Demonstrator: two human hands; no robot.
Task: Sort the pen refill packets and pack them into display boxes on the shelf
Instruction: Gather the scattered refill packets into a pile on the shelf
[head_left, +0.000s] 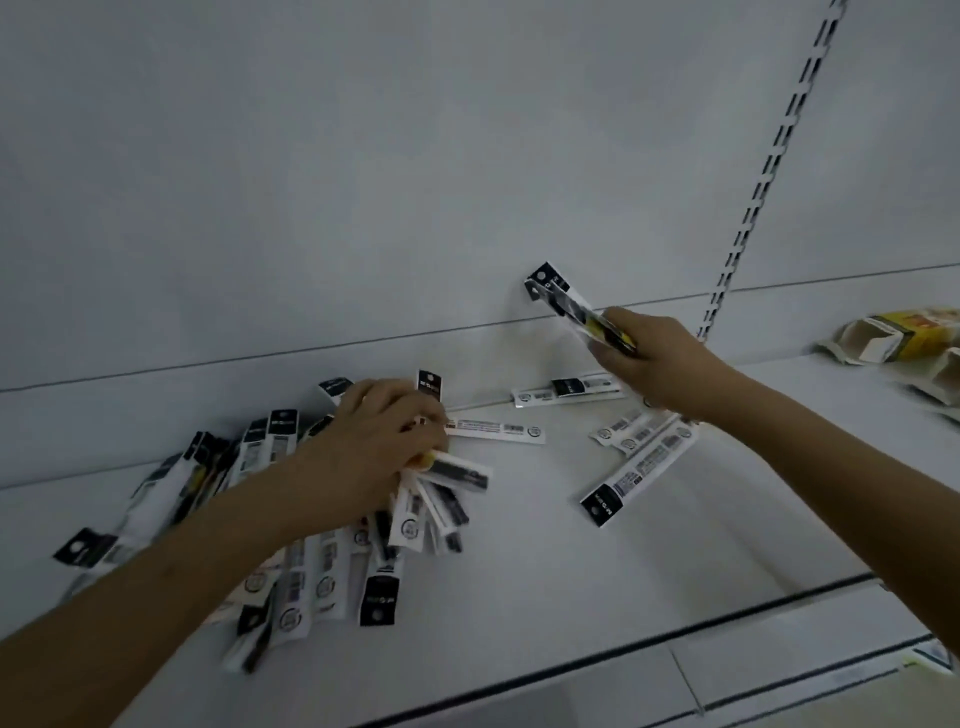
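Observation:
A heap of long white-and-black pen refill packets (291, 566) lies on the left of the white shelf (597, 571). My left hand (379, 441) is down in the heap, its fingers curled round a few packets (447, 470). My right hand (660, 358) is raised above the shelf and grips a small bunch of packets (566, 296) that points up and to the left. Below that hand a small group of packets (639, 457) lies spread on the shelf. Two single packets (566, 389) (493, 428) lie between the hands near the back wall.
Flattened yellow-and-white display boxes (898, 338) lie on the neighbouring shelf at the far right. A slotted metal upright (769, 171) runs up the back panel. The shelf's front edge with its dark price rail (675, 634) crosses the lower right.

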